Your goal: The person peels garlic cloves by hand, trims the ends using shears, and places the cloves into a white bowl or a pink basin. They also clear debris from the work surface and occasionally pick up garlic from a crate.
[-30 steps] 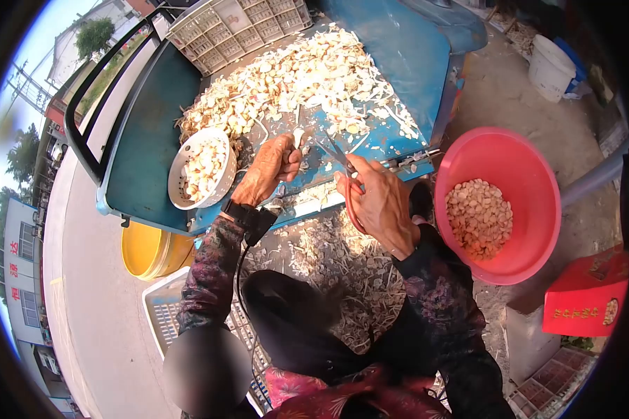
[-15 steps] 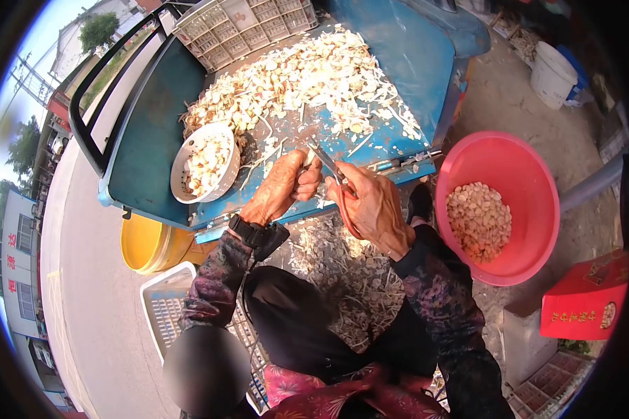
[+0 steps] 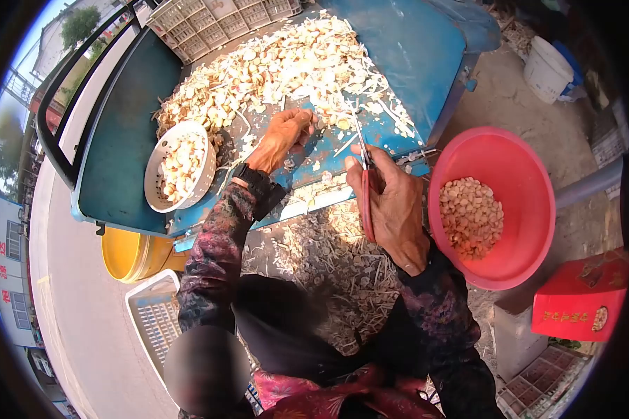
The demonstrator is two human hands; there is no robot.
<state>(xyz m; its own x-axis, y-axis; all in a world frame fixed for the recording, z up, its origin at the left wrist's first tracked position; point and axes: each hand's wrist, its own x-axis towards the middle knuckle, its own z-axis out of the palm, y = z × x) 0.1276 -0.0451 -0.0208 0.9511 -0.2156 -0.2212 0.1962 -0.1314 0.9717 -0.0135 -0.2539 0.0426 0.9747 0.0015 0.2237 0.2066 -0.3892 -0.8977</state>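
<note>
Left hand (image 3: 281, 136) curled at the edge of the pale heap (image 3: 293, 63), pinch unclear, 10 o'clock from right hand (image 3: 397, 209) clasping scissors (image 3: 361, 148) aimed 12 o'clock.

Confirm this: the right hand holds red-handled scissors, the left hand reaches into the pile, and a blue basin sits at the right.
One thing is wrong: the basin is red, not blue, as the head view shows. The right hand does hold the red-handled scissors, and the left hand reaches into the pile.
</note>
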